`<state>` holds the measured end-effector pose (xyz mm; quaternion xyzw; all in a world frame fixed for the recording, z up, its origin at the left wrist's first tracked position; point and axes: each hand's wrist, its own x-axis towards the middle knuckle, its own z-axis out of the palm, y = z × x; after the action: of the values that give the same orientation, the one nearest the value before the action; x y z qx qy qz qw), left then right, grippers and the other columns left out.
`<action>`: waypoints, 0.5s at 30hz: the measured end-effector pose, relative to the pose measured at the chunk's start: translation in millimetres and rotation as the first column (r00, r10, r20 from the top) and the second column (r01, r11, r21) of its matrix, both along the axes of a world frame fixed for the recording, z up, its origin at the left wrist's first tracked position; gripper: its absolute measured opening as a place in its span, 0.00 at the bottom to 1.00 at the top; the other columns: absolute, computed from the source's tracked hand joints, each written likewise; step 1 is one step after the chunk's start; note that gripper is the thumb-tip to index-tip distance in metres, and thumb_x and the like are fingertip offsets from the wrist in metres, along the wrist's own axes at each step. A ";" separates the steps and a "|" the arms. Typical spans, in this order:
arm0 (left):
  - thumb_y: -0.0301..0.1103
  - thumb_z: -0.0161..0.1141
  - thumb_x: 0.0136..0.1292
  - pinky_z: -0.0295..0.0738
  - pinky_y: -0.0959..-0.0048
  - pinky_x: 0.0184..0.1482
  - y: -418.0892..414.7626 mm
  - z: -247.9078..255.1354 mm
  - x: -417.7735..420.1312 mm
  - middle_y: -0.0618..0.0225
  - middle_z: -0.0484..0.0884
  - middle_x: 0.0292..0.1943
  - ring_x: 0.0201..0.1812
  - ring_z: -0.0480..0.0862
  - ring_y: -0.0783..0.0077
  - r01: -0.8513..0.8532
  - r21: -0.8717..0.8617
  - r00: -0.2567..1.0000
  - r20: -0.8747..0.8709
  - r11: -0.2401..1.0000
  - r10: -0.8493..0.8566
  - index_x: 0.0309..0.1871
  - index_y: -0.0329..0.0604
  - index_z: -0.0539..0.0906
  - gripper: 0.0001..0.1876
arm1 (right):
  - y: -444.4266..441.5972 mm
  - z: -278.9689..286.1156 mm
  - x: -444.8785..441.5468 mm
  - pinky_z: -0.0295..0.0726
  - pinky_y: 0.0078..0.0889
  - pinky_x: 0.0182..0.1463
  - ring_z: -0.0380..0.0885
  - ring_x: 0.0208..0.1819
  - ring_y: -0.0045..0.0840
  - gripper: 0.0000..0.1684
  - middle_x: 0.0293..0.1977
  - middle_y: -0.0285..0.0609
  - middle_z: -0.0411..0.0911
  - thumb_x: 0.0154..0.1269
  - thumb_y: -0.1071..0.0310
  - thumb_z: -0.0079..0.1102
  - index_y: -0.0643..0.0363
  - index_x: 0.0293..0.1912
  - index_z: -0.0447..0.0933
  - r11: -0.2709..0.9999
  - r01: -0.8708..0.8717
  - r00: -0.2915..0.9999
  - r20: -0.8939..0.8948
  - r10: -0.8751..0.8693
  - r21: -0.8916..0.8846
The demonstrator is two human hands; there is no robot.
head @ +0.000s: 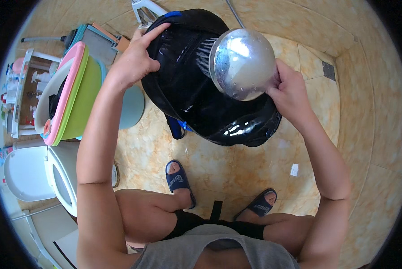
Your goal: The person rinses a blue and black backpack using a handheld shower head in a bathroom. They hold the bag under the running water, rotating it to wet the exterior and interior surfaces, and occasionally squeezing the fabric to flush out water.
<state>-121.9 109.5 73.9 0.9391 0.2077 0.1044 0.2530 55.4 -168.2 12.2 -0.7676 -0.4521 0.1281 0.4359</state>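
A wet black bag with blue parts (pixel 187 94), which looks like a backpack, spans the upper middle of the view. My left hand (pixel 138 55) grips its upper left edge, thumb and forefinger spread over the fabric. In my right hand (pixel 290 87) is a round, shiny shower head (pixel 244 64), its domed back towards me. Water jets leave its far face and strike the bag to the left. The shower handle is hidden behind the head and my fingers. A metal hose (pixel 235 13) runs up out of view behind the shower head.
Stacked pink and green basins (pixel 86 101) stand at the left beside a white shelf (pixel 23 90) of bottles. A toilet (pixel 61 181) with its lid raised is below them. A light-blue bucket (pixel 132 107) stands left of the bag. A floor drain (pixel 328 70) lies at the right.
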 end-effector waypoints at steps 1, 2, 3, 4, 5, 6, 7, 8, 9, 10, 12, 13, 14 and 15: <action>0.13 0.59 0.42 0.77 0.71 0.50 6.6 -3.3 -3.1 0.57 0.70 0.52 0.51 0.77 0.59 0.003 -0.050 1.000 -0.010 0.999 -0.004 0.70 0.60 0.71 0.46 | 3.8 5.0 -5.3 0.72 0.30 0.35 0.71 0.26 0.28 0.12 0.23 0.42 0.71 0.51 0.77 0.65 0.62 0.33 0.70 1.000 -0.020 0.986 -0.163 0.021 0.004; 0.12 0.59 0.42 0.78 0.72 0.50 16.1 -10.2 -5.5 0.57 0.70 0.52 0.52 0.77 0.60 0.005 -0.099 1.000 -0.020 0.995 -0.007 0.70 0.60 0.71 0.46 | 6.8 5.5 -8.8 0.71 0.28 0.33 0.70 0.26 0.25 0.12 0.22 0.41 0.71 0.51 0.78 0.65 0.62 0.33 0.70 0.998 -0.029 0.970 -0.238 0.043 0.063; 0.11 0.58 0.42 0.78 0.74 0.50 18.3 -9.9 -4.5 0.58 0.70 0.52 0.53 0.77 0.61 0.014 -0.147 1.000 -0.023 0.989 -0.018 0.70 0.60 0.71 0.46 | 8.8 4.5 -10.0 0.71 0.26 0.32 0.69 0.25 0.23 0.12 0.22 0.39 0.70 0.51 0.79 0.65 0.62 0.34 0.71 0.992 -0.027 0.950 -0.306 0.064 0.122; 0.09 0.55 0.42 0.78 0.78 0.46 16.4 -11.4 -2.8 0.61 0.74 0.53 0.51 0.78 0.66 0.059 -0.384 0.997 0.074 0.922 -0.033 0.70 0.60 0.71 0.47 | 11.2 2.6 -10.8 0.70 0.24 0.31 0.67 0.25 0.21 0.13 0.21 0.38 0.69 0.51 0.80 0.66 0.63 0.34 0.71 0.983 -0.023 0.924 -0.371 0.089 0.180; 0.07 0.50 0.38 0.63 0.73 0.68 16.0 -7.3 -2.3 0.64 0.70 0.67 0.66 0.70 0.66 0.009 -0.569 1.000 0.003 0.822 -0.008 0.71 0.57 0.71 0.49 | 13.6 -3.5 -10.6 0.70 0.24 0.31 0.68 0.25 0.21 0.13 0.21 0.38 0.69 0.51 0.80 0.66 0.63 0.34 0.71 0.984 0.038 0.944 -0.330 0.021 0.172; 0.07 0.49 0.38 0.69 0.76 0.62 17.2 -6.6 -2.8 0.65 0.72 0.64 0.63 0.73 0.68 -0.015 -0.524 1.000 -0.022 0.852 0.005 0.70 0.58 0.72 0.49 | 17.7 -8.9 -11.3 0.70 0.25 0.31 0.68 0.25 0.21 0.13 0.21 0.38 0.69 0.51 0.80 0.66 0.62 0.34 0.71 0.981 0.098 0.957 -0.288 -0.046 0.168; 0.08 0.49 0.38 0.72 0.79 0.55 18.6 -4.8 -3.2 0.66 0.75 0.62 0.60 0.76 0.71 -0.030 -0.520 0.999 -0.036 0.854 0.013 0.70 0.58 0.73 0.49 | 18.7 -9.5 -11.8 0.70 0.25 0.31 0.68 0.25 0.21 0.13 0.20 0.38 0.70 0.50 0.80 0.66 0.62 0.34 0.70 0.983 0.103 0.965 -0.254 -0.062 0.150; 0.08 0.48 0.38 0.76 0.81 0.49 19.7 -3.2 -4.2 0.67 0.77 0.60 0.56 0.78 0.73 -0.046 -0.515 0.998 -0.051 0.856 0.023 0.69 0.59 0.73 0.48 | 20.7 -7.5 -13.5 0.70 0.26 0.31 0.68 0.24 0.21 0.13 0.20 0.38 0.70 0.50 0.79 0.66 0.62 0.34 0.70 0.986 0.106 0.973 -0.220 -0.076 0.131; 0.08 0.48 0.38 0.76 0.84 0.42 19.6 -2.1 -5.4 0.68 0.79 0.58 0.53 0.80 0.76 -0.053 -0.555 0.998 -0.057 0.830 0.025 0.69 0.60 0.73 0.49 | 19.8 2.0 -21.1 0.71 0.26 0.31 0.69 0.24 0.21 0.13 0.20 0.39 0.70 0.50 0.79 0.66 0.62 0.34 0.70 0.994 0.058 0.979 -0.198 -0.040 0.088; 0.08 0.47 0.38 0.77 0.87 0.36 19.4 -0.7 -6.2 0.69 0.80 0.56 0.50 0.82 0.78 -0.058 -0.594 0.998 -0.064 0.802 0.025 0.68 0.61 0.74 0.49 | 20.7 8.5 -27.3 0.71 0.27 0.31 0.69 0.24 0.21 0.14 0.21 0.39 0.70 0.50 0.79 0.66 0.63 0.34 0.70 0.999 0.012 0.984 -0.178 -0.004 0.044; 0.08 0.47 0.38 0.71 0.90 0.26 15.7 5.2 -6.0 0.70 0.82 0.53 0.44 0.83 0.83 -0.080 -0.638 0.996 -0.073 0.766 0.043 0.68 0.59 0.75 0.48 | 25.5 13.7 -35.4 0.71 0.27 0.31 0.69 0.24 0.22 0.14 0.21 0.41 0.70 0.51 0.78 0.67 0.63 0.33 0.69 0.997 0.081 0.995 -0.064 -0.081 -0.003; 0.08 0.47 0.39 0.73 0.89 0.29 24.6 -4.7 -6.4 0.70 0.82 0.53 0.45 0.83 0.82 -0.049 -0.676 0.999 -0.039 0.736 0.032 0.67 0.56 0.76 0.46 | 28.3 15.9 -39.1 0.72 0.27 0.31 0.69 0.24 0.23 0.14 0.21 0.41 0.70 0.51 0.78 0.67 0.63 0.33 0.69 0.993 0.119 0.993 -0.006 -0.119 -0.024; 0.08 0.47 0.39 0.75 0.89 0.32 33.2 -15.0 -7.4 0.69 0.82 0.53 0.45 0.83 0.82 -0.020 -0.712 1.000 -0.006 0.702 0.023 0.66 0.53 0.76 0.45 | 34.5 15.0 -41.2 0.72 0.29 0.30 0.70 0.23 0.29 0.14 0.20 0.44 0.70 0.51 0.76 0.67 0.63 0.33 0.68 0.981 0.187 0.982 0.016 -0.188 0.050; 0.08 0.47 0.40 0.76 0.88 0.35 36.0 -18.9 -7.2 0.69 0.82 0.53 0.46 0.83 0.81 0.009 -0.747 1.000 0.024 0.665 0.014 0.65 0.50 0.77 0.43 | 37.1 14.2 -43.8 0.72 0.31 0.30 0.71 0.24 0.32 0.15 0.21 0.45 0.70 0.51 0.76 0.68 0.62 0.33 0.68 0.986 0.154 0.987 -0.048 -0.151 0.061</action>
<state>-129.1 145.5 55.1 0.7514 0.2301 0.0237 0.6180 11.6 -131.1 26.4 -0.7826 -0.3863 0.0964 0.4786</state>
